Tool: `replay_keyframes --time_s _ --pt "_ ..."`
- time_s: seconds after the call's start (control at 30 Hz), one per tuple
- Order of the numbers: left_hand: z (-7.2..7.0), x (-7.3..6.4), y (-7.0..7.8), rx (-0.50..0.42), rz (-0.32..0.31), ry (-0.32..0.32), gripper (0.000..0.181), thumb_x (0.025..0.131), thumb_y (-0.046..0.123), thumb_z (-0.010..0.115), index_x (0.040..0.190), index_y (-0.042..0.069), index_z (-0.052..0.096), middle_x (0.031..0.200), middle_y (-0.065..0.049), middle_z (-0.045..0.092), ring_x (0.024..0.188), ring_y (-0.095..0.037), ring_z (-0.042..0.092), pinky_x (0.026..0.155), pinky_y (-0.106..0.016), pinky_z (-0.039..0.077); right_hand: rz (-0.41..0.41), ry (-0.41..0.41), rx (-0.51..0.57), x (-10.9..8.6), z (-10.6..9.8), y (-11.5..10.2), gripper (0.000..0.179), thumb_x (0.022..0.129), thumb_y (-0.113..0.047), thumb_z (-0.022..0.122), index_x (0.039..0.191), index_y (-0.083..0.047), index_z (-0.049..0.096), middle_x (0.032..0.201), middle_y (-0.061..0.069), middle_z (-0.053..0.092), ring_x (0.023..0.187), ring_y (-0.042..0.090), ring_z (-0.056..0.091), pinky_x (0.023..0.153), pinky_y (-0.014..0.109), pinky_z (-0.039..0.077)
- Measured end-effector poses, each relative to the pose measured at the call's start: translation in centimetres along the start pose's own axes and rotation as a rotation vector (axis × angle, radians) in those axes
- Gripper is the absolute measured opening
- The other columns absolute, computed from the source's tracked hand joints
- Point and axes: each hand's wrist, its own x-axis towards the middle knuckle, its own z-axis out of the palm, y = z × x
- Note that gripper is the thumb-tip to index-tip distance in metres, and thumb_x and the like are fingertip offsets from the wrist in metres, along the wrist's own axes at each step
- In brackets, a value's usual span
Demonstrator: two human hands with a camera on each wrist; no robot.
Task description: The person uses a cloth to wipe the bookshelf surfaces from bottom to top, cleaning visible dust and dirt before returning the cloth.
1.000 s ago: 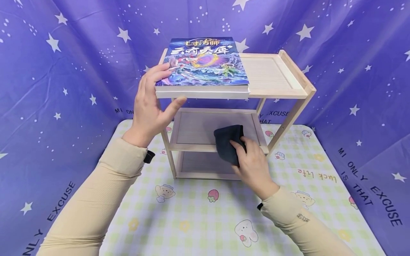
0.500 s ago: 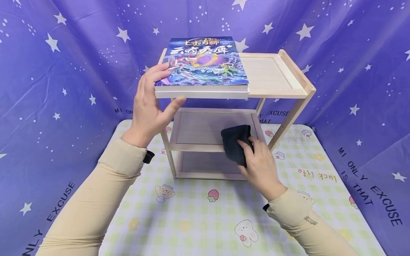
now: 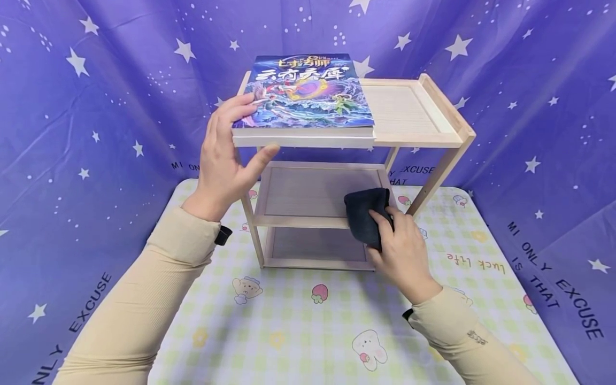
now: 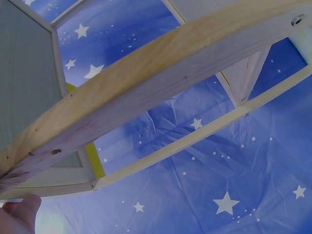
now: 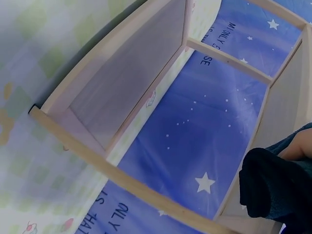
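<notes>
A dark blue-black cloth (image 3: 368, 216), folded, is gripped by my right hand (image 3: 404, 254) at the right front of the wooden shelf's middle board (image 3: 303, 192). In the right wrist view the cloth (image 5: 265, 183) bunches beside that board, with part of a finger showing. My left hand (image 3: 223, 155) rests at the front left corner of the shelf's top, its fingers lying on the edge of a thick book (image 3: 308, 99) with a colourful cover. The left thumb reaches out straight below the book's white front side. In the left wrist view a thumb tip (image 4: 29, 207) shows under the top board.
The three-level wooden shelf has a raised end rail (image 3: 447, 109) on the right and a slim right leg (image 3: 428, 182). Its lowest board (image 3: 313, 248) sits close to the checked tablecloth (image 3: 289, 331). A purple starry curtain (image 3: 144, 80) surrounds the table.
My right hand has moved steadily to the right with the cloth along the middle board's front. The left hand and the book have stayed in place.
</notes>
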Motion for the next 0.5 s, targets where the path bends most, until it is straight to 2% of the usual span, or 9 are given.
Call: replay_keyframes --time_s 0.27,0.5 --pt "0.0 0.06 0.1 -0.002 0.0 0.003 0.07 0.091 0.065 0.055 0.127 0.005 0.051 0.14 -0.012 0.057 0.136 -0.025 0.047 0.115 -0.038 0.033 0.004 0.026 -0.038 -0.42 -0.36 0.83 0.069 0.061 -0.011 0.082 0.125 0.0 0.06 0.117 0.031 0.055 0.092 0.048 0.054 0.074 0.055 0.046" --pt "0.05 0.07 0.15 -0.008 0.002 0.019 0.071 0.091 0.066 0.055 0.125 0.004 0.052 0.138 -0.012 0.058 0.135 -0.025 0.048 0.115 -0.038 0.033 0.022 -0.035 -0.126 -0.25 -0.74 0.23 0.071 0.063 -0.019 0.082 0.127 -0.001 0.059 0.119 0.03 0.056 0.092 0.047 0.056 0.066 0.051 0.045"
